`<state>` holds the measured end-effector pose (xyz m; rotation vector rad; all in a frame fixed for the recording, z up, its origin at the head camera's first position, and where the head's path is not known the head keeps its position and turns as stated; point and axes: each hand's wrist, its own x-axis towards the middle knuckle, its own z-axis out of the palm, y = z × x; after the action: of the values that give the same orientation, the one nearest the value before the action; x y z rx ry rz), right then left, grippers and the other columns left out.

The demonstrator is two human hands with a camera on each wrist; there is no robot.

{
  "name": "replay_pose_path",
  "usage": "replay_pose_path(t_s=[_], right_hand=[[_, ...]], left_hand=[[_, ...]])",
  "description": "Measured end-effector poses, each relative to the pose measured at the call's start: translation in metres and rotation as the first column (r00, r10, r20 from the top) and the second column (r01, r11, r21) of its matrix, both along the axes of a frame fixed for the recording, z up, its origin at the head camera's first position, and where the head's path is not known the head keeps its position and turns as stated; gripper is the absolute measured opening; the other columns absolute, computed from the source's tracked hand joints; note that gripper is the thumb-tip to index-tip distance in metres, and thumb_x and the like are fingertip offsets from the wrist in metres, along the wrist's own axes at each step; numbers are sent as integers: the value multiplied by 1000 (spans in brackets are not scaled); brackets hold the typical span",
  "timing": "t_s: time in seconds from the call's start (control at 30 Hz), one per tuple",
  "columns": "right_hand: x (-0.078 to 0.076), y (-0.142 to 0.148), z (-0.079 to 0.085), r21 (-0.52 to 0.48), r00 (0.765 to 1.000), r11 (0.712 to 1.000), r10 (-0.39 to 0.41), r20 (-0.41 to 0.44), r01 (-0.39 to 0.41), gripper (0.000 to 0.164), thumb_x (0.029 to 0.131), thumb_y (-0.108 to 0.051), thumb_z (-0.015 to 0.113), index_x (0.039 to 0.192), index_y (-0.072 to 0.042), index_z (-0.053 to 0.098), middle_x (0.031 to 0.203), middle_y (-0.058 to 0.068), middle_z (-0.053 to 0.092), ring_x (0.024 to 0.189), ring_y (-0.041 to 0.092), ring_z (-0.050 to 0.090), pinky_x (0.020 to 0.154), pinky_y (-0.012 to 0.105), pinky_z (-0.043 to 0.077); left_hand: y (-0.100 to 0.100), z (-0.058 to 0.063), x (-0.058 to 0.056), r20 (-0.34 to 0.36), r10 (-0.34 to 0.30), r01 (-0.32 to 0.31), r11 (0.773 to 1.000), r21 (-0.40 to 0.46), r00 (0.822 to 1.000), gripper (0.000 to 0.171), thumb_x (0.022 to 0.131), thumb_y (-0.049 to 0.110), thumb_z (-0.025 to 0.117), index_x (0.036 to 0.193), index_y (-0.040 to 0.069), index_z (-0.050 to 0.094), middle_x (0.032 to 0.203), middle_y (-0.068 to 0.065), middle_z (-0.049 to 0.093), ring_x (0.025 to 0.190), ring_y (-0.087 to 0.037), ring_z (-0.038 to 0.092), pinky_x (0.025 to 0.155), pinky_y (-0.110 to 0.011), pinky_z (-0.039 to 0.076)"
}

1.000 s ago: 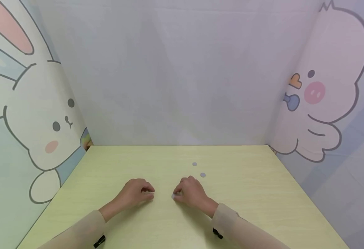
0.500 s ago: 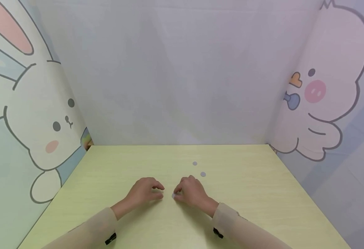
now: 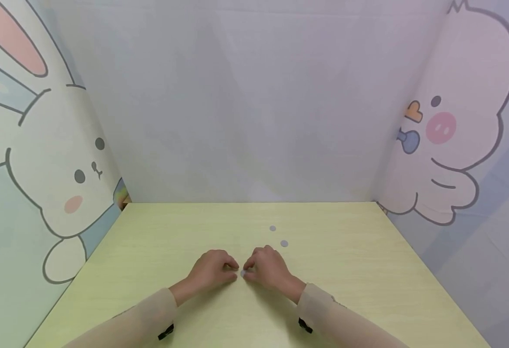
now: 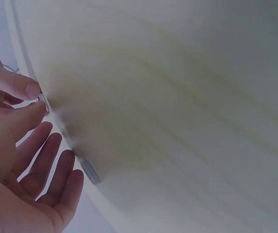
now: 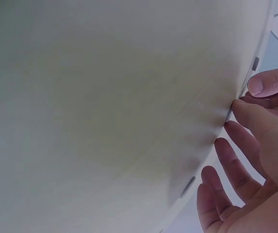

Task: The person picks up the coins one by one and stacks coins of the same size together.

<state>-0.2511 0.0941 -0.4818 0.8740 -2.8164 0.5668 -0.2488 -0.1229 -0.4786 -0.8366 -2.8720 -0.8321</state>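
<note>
Okay, I have the right grip (image 3: pixel 269 268) pinching a grey disc (image 3: pixel 242 273), the relaxed, empty left grip (image 3: pixel 212 269) just beside it, so probably a two-handed pickup step, next move likely calling for light left contact on the disc.

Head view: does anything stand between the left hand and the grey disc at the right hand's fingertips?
Nothing visible does: only bare table shows between the left hand and the grey disc.
</note>
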Motion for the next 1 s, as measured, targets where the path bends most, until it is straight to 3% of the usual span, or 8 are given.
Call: replay_pose_path(t_s=[0.47, 1.0], right_hand=[[-1, 1, -2, -31, 999, 999, 26, -26, -27, 8, 84, -22, 91, 90, -19, 88, 85, -8, 78, 76, 6, 54, 69, 23, 42], [-2, 1, -3, -37, 999, 999, 31, -28, -32, 9, 83, -24, 92, 89, -19, 88, 86, -8, 78, 77, 7, 56, 70, 23, 42]], left_hand=[[12, 1, 7, -6, 38, -38, 999, 21, 999, 11, 84, 12, 90, 93, 14, 85, 89, 4, 76, 85, -16, 68, 73, -32, 54], [16, -1, 6, -26, 41, -40, 999, 33, 999, 6, 86, 15, 90, 90, 17, 85, 87, 6, 75, 83, -15, 68, 71, -29, 53]])
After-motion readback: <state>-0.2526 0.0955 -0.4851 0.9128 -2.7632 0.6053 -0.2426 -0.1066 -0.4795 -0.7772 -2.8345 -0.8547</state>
